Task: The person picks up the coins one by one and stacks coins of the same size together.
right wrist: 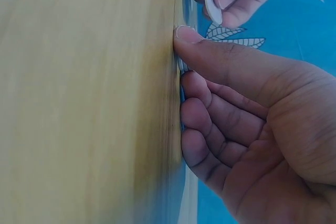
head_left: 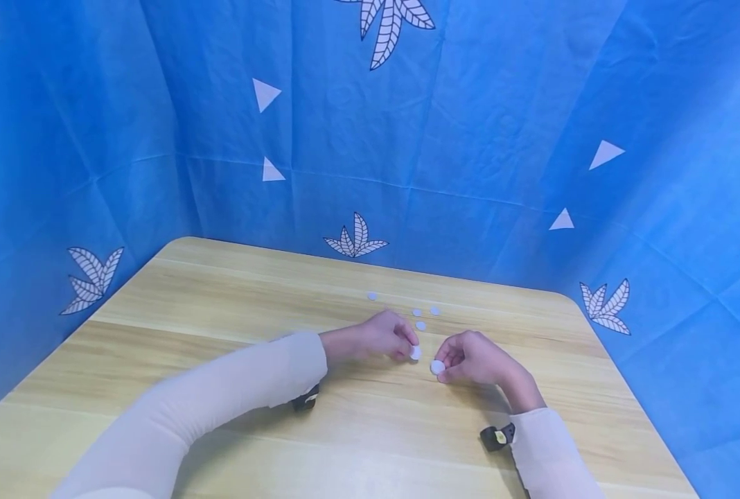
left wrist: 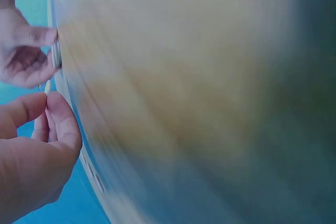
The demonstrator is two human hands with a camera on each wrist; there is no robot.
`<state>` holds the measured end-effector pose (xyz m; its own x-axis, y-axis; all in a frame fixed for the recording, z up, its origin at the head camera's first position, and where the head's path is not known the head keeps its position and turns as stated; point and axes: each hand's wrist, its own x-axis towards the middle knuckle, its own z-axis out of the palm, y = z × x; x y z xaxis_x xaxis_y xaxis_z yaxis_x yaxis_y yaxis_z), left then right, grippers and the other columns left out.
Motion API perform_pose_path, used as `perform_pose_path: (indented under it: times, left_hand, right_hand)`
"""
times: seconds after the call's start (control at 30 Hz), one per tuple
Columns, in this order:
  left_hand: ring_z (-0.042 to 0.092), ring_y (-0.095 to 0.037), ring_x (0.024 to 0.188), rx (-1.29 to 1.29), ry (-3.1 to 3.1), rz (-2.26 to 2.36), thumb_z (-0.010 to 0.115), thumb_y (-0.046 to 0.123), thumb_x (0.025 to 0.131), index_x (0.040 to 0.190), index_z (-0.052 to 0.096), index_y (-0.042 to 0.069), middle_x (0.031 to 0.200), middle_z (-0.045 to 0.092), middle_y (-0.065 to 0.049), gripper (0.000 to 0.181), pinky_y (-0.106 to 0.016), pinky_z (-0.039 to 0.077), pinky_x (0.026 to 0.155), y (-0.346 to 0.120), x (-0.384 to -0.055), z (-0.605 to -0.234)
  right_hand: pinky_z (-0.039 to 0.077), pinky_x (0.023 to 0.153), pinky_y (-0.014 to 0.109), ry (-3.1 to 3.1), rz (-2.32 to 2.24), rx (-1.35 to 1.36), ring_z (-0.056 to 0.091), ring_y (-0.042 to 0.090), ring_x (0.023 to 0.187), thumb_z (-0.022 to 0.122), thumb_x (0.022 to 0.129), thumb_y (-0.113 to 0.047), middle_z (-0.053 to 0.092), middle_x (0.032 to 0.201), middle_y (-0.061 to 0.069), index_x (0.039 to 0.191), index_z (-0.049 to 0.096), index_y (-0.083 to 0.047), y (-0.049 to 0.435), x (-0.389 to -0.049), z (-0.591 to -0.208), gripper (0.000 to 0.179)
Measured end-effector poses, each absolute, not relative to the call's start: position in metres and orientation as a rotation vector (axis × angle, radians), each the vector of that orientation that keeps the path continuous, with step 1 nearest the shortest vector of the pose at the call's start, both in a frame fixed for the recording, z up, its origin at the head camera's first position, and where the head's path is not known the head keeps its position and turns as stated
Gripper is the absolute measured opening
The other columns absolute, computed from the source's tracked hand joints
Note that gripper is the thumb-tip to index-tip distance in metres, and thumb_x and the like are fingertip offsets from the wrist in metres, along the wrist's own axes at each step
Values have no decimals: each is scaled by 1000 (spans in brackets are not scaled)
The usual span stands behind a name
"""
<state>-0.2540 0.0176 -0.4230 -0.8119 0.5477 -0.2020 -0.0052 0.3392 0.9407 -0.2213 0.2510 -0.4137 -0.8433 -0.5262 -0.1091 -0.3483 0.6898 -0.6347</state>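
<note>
My left hand (head_left: 385,335) pinches a white round disc (head_left: 416,353) between thumb and fingertips, above the wooden table. The disc shows as a thin, tilted piece in the right wrist view. To its right, my right hand (head_left: 479,357) holds a short stack of white discs (head_left: 437,367) between thumb and index finger, low over the tabletop. Its layered edge is visible in the left wrist view, where the stack (left wrist: 56,55) stands on edge by the fingertips. The hands are a small gap apart and face each other. My right thumb partly hides the stack in the right wrist view.
Several loose white discs (head_left: 420,325) lie flat on the wooden table (head_left: 270,284) just beyond the hands. A blue curtain (head_left: 357,125) with white leaf and triangle prints hangs along the back and both sides. Both wrists wear small black cameras (head_left: 497,437).
</note>
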Motion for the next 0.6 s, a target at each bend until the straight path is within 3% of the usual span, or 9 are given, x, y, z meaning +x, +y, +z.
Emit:
perform_pose_path:
  times: [0.6]
  left_hand:
    - [67,-19,77,478,2053,1499,70,-3,80,93,67,-2,85,68,-7,14,-29,56,71,41,-239,-424]
  right_hand:
    - [52,66,28,2596,-921,-698,63,15,72,81,74,-17,67,77,-4,88,69,-12,252,-222,-414,19]
